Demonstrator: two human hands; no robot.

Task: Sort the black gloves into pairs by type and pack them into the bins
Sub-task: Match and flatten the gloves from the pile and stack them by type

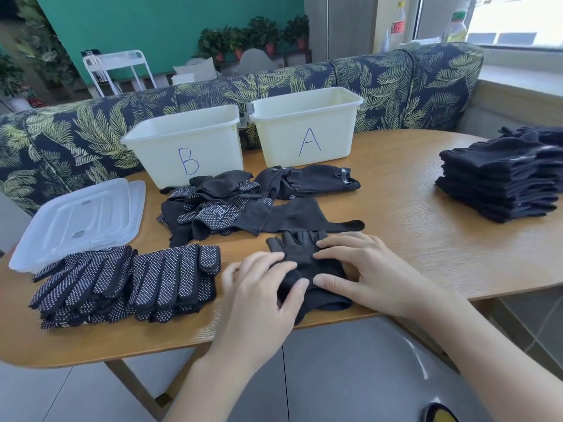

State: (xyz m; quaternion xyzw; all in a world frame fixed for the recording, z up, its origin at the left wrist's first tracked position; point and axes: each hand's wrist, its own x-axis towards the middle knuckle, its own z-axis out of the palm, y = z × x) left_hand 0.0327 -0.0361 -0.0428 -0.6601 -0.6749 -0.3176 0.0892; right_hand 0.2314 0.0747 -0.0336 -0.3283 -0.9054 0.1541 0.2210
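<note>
The plain black glove [307, 269] near the front edge of the surface [411, 214] is partly covered by the left hand [259, 296] and the right hand [365, 275], so its cuff and how many layers lie there cannot be told. The stack of folded gloves [499, 184] at the right is cut off by the picture's edge, and the insides of bin A [307, 129] and bin B [185, 144] are hidden behind their front walls. In the loose heap of gloves [219, 208] the pieces overlap too much to count, and the yellow and black thing [440, 414] at the bottom edge is cropped beyond telling.
</note>
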